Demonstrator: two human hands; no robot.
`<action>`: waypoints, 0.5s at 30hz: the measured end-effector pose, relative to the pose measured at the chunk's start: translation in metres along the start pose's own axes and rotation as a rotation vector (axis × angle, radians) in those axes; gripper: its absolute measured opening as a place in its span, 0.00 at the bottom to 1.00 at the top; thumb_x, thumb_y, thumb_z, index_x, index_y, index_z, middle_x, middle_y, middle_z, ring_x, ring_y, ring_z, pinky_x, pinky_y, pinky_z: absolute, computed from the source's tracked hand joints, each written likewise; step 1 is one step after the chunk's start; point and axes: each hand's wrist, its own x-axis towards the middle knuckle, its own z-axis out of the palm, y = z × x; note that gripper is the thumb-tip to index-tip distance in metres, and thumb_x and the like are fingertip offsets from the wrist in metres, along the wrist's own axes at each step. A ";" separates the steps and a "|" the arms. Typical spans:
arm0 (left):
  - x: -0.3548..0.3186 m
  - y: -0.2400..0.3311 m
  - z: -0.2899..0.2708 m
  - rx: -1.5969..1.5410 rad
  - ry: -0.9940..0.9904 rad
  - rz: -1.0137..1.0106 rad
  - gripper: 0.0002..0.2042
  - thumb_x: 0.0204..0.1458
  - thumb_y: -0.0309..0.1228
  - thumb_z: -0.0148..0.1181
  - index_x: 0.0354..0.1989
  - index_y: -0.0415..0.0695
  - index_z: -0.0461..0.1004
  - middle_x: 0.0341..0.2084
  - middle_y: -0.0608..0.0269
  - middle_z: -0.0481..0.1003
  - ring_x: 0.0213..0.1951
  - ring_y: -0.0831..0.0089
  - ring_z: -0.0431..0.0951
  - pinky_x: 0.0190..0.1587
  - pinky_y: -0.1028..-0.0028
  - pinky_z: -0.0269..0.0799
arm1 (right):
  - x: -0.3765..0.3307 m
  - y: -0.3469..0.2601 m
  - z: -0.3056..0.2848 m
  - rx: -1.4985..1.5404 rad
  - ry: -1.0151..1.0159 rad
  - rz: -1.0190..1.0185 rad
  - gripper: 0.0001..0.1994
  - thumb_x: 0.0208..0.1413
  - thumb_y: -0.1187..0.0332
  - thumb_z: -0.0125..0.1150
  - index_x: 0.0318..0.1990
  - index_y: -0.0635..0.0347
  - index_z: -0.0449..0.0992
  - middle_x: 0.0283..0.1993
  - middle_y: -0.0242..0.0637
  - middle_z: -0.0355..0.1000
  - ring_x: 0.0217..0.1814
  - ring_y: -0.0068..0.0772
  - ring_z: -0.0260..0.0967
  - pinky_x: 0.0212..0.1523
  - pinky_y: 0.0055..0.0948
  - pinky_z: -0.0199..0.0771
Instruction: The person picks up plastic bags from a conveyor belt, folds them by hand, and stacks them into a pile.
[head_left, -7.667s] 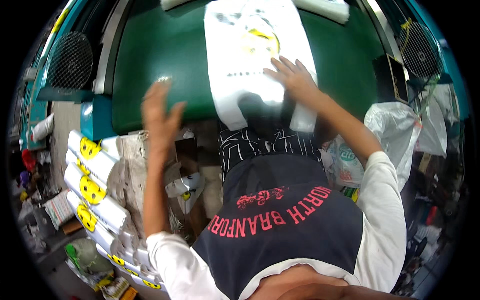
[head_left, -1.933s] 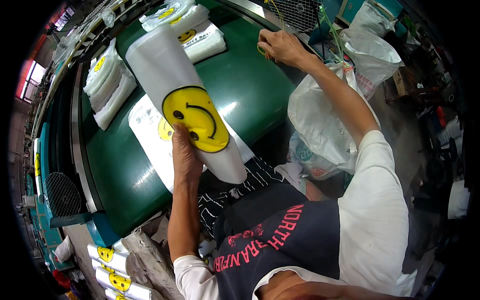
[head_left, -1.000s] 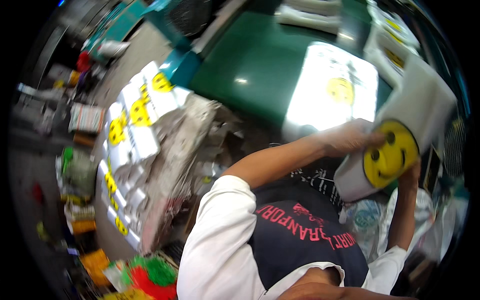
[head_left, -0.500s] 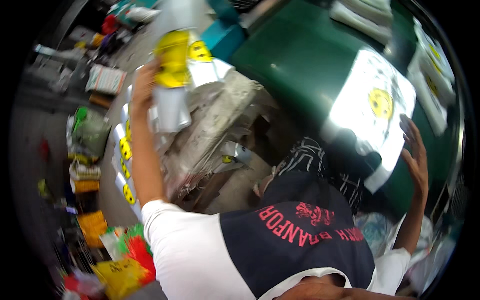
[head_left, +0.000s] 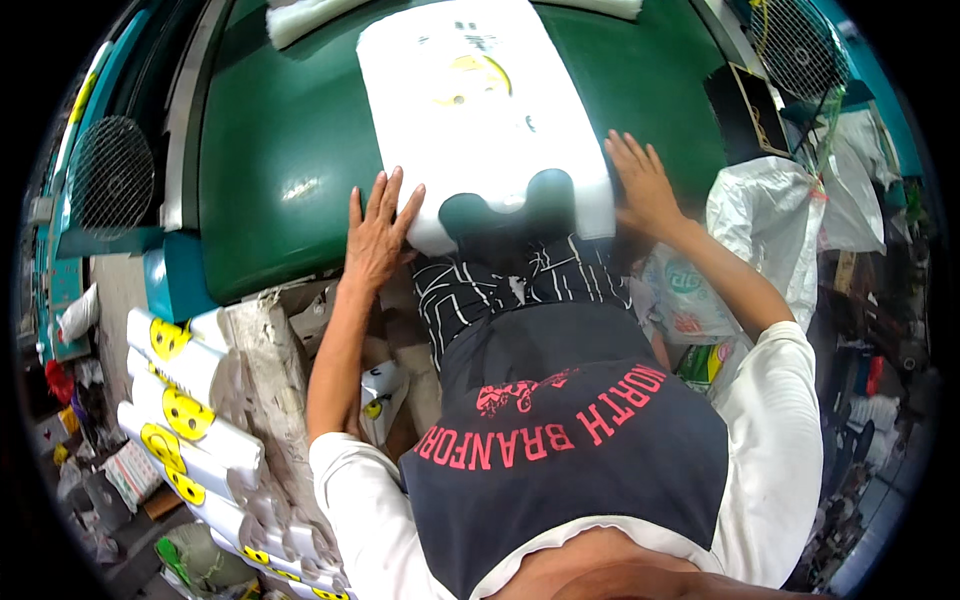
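Observation:
A flat stack of white plastic bags (head_left: 480, 150) with a yellow smiley face lies on the green tabletop (head_left: 285, 140). Its cut-out handle end points toward my body and reaches the table's near edge. At the stack's lower left edge, my left hand (head_left: 378, 235) rests with fingers spread, the fingertips at the bag edge. My right hand (head_left: 648, 190) lies along the right edge with fingers stretched out; its thumb is partly hidden by the stack's lower right corner. Neither hand is wrapped around anything.
Folded white bag bundles (head_left: 190, 415) with yellow faces are piled at left, beside a worn pale beam (head_left: 268, 360). White rolled bundles (head_left: 310, 15) lie at the table's far side. Fans with wire guards (head_left: 112, 170) flank the table. A crumpled white sack (head_left: 765, 220) hangs at right.
My left hand has left the bundle of bags at the left pile and come to the stack's left edge. My right hand stays by the stack's right edge. The view has turned toward the table.

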 end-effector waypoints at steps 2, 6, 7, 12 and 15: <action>0.003 -0.007 -0.001 -0.099 0.054 0.103 0.47 0.30 0.34 0.71 0.65 0.63 0.53 0.66 0.59 0.50 0.65 0.58 0.51 0.63 0.50 0.46 | -0.003 0.001 -0.005 0.049 0.005 -0.026 0.42 0.43 0.66 0.64 0.66 0.54 0.48 0.70 0.39 0.45 0.72 0.44 0.41 0.66 0.51 0.42; 0.027 -0.013 -0.034 -0.002 0.034 0.247 0.23 0.37 0.23 0.61 0.47 0.54 0.73 0.51 0.65 0.70 0.57 0.64 0.65 0.64 0.49 0.45 | 0.009 -0.001 -0.020 -0.067 -0.049 -0.212 0.27 0.47 0.74 0.57 0.58 0.54 0.63 0.64 0.35 0.58 0.68 0.39 0.50 0.61 0.44 0.55; 0.038 -0.007 -0.043 -0.308 -0.042 0.174 0.20 0.35 0.18 0.60 0.40 0.50 0.75 0.45 0.66 0.73 0.55 0.65 0.67 0.64 0.48 0.43 | 0.015 0.000 -0.027 0.026 -0.124 -0.215 0.23 0.47 0.76 0.56 0.54 0.55 0.67 0.62 0.35 0.61 0.67 0.38 0.53 0.59 0.42 0.59; 0.102 0.001 -0.040 -0.855 -0.318 -0.169 0.14 0.46 0.27 0.57 0.42 0.40 0.72 0.27 0.54 0.76 0.29 0.71 0.76 0.33 0.73 0.70 | 0.093 -0.015 -0.068 0.514 -0.581 -0.023 0.09 0.50 0.69 0.56 0.38 0.62 0.72 0.40 0.44 0.75 0.46 0.46 0.71 0.41 0.35 0.70; 0.120 0.017 -0.031 -0.559 -0.332 -0.034 0.27 0.41 0.32 0.65 0.53 0.45 0.66 0.29 0.50 0.76 0.33 0.58 0.76 0.38 0.67 0.71 | 0.125 -0.031 -0.025 0.233 -0.401 -0.048 0.26 0.53 0.41 0.49 0.33 0.58 0.75 0.28 0.46 0.74 0.33 0.49 0.73 0.33 0.43 0.71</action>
